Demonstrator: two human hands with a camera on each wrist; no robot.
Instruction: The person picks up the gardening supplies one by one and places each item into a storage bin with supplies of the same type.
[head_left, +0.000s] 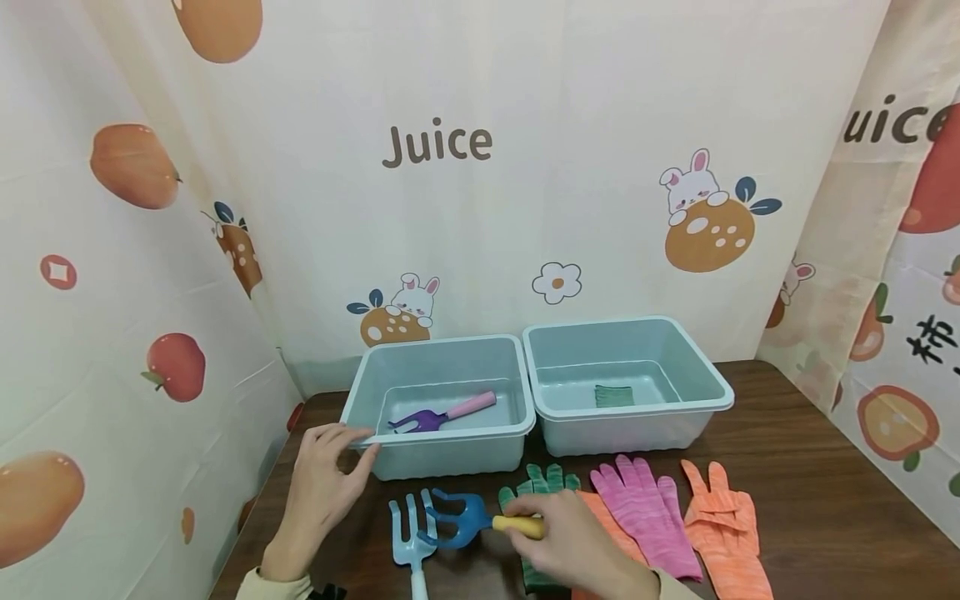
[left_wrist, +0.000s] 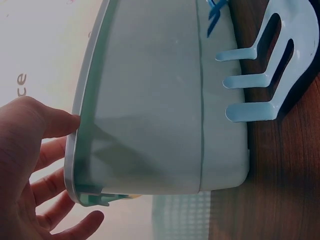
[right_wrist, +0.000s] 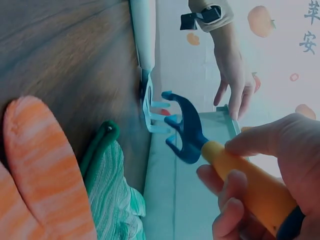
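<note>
My right hand grips the yellow handle of a blue hand rake, its curved tines pointing left above the table. With thumb and fingers, my left hand pinches the rim at the left front corner of the left light-blue bin. Inside that bin lies a purple hand fork with a pink handle. A pale blue hand rake rests on the table in front of the bin, its tines also seen in the left wrist view.
Beside the left bin stands a second light-blue bin with a small green fabric piece inside. Gloves lie at the front right: green, pink and orange, with more orange partly covered. A printed curtain borders the table.
</note>
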